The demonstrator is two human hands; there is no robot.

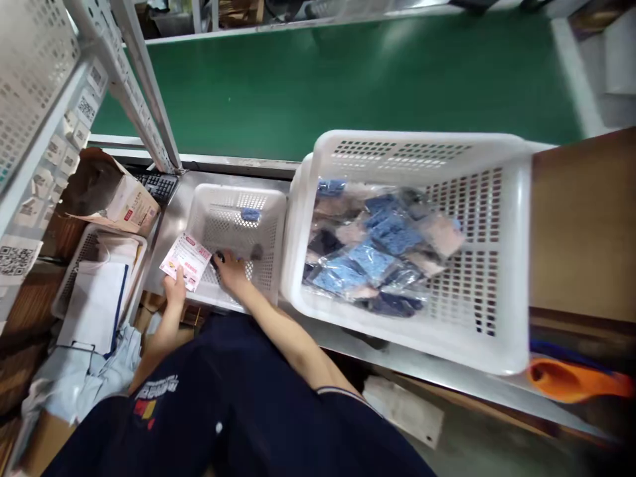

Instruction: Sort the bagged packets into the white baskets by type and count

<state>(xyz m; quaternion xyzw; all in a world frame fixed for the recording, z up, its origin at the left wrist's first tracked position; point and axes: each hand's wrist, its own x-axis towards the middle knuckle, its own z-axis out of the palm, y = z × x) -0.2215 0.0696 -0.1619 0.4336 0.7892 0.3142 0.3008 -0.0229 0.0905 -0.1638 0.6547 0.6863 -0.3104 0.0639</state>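
My left hand (175,286) grips the lower edge of a white card with pink and red print (187,258), held over the left side of a small white basket (279,248). Inside that basket my right hand (231,270) is closed around a small dark item (217,257), whose kind I cannot make out. Beyond it, a small blue packet (250,214) lies near the basket's back. Another dark piece (256,252) rests to the right of my right hand.
A large white basket (514,265) on the right holds several clear-wrapped blue, pink and dark packets (382,232). Behind runs a green conveyor belt (358,79). An opened carton (134,209), a keyboard (158,185) and a clipboard (92,308) are at left, near a labelled metal rack (124,79).
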